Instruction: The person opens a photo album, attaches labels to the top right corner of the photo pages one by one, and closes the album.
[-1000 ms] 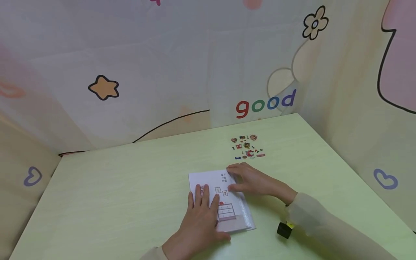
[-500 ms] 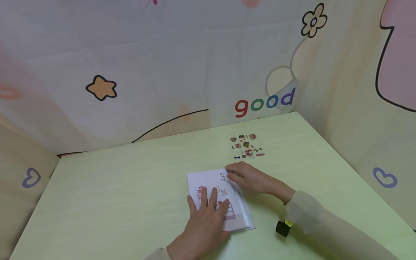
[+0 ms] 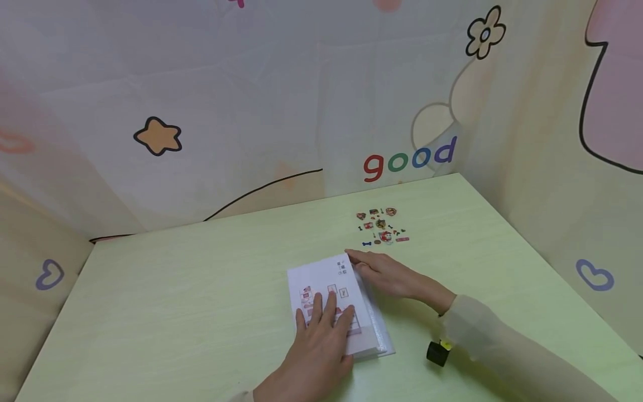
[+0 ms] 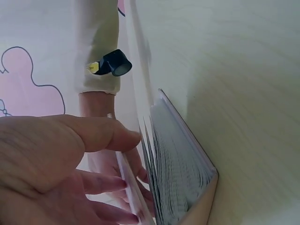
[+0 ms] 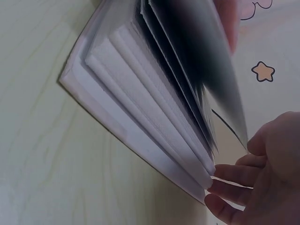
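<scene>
A white booklet (image 3: 326,285) with small pictures on its cover lies on the pale green table (image 3: 176,301). My left hand (image 3: 321,335) rests flat on the cover, fingers straight and pointing away from me. My right hand (image 3: 384,274) is at the booklet's right edge, fingers curled in under the cover and top pages. These stand lifted and tilted toward the left. In the right wrist view the booklet's pages (image 5: 154,112) fan apart, with my right fingertips (image 5: 234,176) at their edges. The left wrist view shows the page block (image 4: 180,173) from the side, with my left thumb (image 4: 98,133) on the raised cover.
A sheet of small colourful stickers (image 3: 382,228) lies on the table beyond the right hand. A small black camera (image 3: 438,353) sits on my right wrist. Cartoon-printed fabric walls (image 3: 301,100) close in the table at the back and both sides.
The right fingertips went from lying on the cover to under its right edge, and the cover with some pages has risen. The left hand slid slightly along the cover.
</scene>
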`<state>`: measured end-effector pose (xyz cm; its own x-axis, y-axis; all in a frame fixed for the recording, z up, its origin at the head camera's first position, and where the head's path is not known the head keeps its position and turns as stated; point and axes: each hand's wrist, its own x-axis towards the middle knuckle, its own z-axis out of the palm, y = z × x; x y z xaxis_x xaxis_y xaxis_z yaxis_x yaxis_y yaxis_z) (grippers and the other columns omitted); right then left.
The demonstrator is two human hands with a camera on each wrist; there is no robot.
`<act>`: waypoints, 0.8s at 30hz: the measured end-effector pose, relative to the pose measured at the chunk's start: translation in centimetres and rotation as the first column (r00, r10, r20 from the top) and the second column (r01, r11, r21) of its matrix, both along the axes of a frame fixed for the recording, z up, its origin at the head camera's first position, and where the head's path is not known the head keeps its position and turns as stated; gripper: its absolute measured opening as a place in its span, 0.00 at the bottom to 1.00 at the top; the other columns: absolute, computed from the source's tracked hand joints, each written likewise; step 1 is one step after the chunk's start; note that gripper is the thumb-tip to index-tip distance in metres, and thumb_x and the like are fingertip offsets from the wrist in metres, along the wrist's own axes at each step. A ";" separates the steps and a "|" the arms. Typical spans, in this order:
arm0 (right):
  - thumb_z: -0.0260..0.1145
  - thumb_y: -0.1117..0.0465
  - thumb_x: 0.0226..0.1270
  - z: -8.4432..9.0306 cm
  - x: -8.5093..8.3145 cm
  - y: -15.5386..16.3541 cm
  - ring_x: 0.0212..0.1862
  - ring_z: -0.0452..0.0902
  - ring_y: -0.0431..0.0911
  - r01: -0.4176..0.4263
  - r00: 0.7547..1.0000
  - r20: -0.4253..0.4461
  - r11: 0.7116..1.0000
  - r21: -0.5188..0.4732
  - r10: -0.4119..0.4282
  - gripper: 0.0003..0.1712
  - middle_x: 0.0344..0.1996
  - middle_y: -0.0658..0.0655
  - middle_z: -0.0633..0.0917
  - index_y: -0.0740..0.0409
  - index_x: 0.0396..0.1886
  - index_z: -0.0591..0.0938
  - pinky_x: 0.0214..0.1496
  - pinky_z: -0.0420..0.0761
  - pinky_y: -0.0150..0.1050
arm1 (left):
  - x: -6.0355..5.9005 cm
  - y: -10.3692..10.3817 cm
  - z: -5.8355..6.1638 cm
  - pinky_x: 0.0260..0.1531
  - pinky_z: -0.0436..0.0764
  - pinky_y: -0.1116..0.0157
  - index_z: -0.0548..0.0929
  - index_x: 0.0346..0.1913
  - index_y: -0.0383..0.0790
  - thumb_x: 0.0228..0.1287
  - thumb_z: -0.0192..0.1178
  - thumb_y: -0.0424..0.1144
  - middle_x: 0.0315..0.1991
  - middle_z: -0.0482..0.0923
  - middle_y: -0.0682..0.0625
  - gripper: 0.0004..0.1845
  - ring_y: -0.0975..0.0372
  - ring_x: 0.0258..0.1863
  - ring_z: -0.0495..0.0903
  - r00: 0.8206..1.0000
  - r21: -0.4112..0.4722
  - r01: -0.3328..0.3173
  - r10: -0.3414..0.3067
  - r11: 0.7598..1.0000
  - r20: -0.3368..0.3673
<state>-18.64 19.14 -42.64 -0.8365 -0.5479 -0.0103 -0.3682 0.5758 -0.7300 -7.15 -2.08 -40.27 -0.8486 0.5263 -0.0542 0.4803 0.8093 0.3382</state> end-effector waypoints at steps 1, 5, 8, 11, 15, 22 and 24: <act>0.46 0.64 0.84 0.0 0.0 0.0 0.76 0.64 0.58 -0.009 1.000 0.001 1.000 -0.005 0.009 0.29 0.73 0.63 0.72 0.66 0.79 0.63 0.75 0.63 0.57 | 0.1 -0.1 0.1 0.64 0.62 0.28 0.72 0.74 0.39 0.59 0.72 0.37 0.78 0.57 0.31 0.38 0.35 0.77 0.54 1.000 0.015 0.002 -0.002 1.000 -0.001; 0.47 0.64 0.84 -0.1 -0.1 -0.2 0.73 0.69 0.58 -0.038 0.999 -0.012 0.999 -0.005 0.038 0.27 0.70 0.63 0.76 0.65 0.77 0.67 0.73 0.68 0.57 | 0.5 -0.4 0.4 0.67 0.64 0.33 0.68 0.77 0.39 0.61 0.66 0.32 0.79 0.55 0.32 0.39 0.37 0.78 0.53 1.000 0.080 0.017 -0.016 0.997 -0.014; 0.49 0.62 0.84 -0.1 -0.1 -0.3 0.72 0.70 0.58 -0.043 0.999 -0.013 0.999 0.008 0.043 0.26 0.69 0.63 0.77 0.65 0.75 0.70 0.72 0.69 0.57 | 0.8 -0.6 0.7 0.68 0.64 0.36 0.63 0.80 0.40 0.63 0.63 0.29 0.80 0.53 0.32 0.41 0.38 0.79 0.52 0.998 0.127 0.041 -0.035 0.991 -0.047; 0.52 0.60 0.84 0.0 -0.2 -0.4 0.72 0.70 0.57 -0.051 0.999 0.001 0.999 0.006 0.051 0.25 0.70 0.62 0.77 0.63 0.75 0.72 0.72 0.69 0.57 | 1.2 -0.9 1.1 0.70 0.62 0.38 0.57 0.82 0.43 0.65 0.61 0.28 0.81 0.48 0.33 0.43 0.39 0.80 0.48 0.997 0.180 0.054 -0.044 0.982 -0.060; 0.53 0.58 0.84 0.1 -0.1 -0.6 0.73 0.69 0.57 -0.068 0.998 0.002 0.998 0.008 0.068 0.26 0.71 0.61 0.76 0.62 0.75 0.72 0.73 0.68 0.57 | 1.6 -1.4 1.8 0.71 0.63 0.43 0.55 0.83 0.47 0.67 0.60 0.28 0.83 0.42 0.36 0.44 0.41 0.81 0.43 0.998 0.258 0.048 -0.035 0.965 -0.056; 0.55 0.62 0.82 0.2 0.0 -0.9 0.74 0.67 0.58 -0.087 0.996 -0.028 0.995 0.040 0.088 0.25 0.71 0.63 0.74 0.64 0.74 0.72 0.74 0.66 0.56 | 1.9 -2.5 3.1 0.69 0.68 0.51 0.61 0.80 0.40 0.71 0.57 0.31 0.84 0.42 0.40 0.36 0.51 0.82 0.45 0.999 0.326 0.010 0.008 0.945 -0.051; 0.56 0.62 0.82 0.2 0.0 -1.1 0.74 0.67 0.58 -0.103 0.994 -0.031 0.994 0.040 0.104 0.26 0.71 0.63 0.75 0.65 0.74 0.72 0.74 0.67 0.56 | 2.1 -2.8 3.4 0.68 0.70 0.52 0.63 0.78 0.38 0.70 0.56 0.31 0.83 0.44 0.40 0.34 0.53 0.81 0.47 0.997 0.340 -0.014 0.037 0.940 -0.062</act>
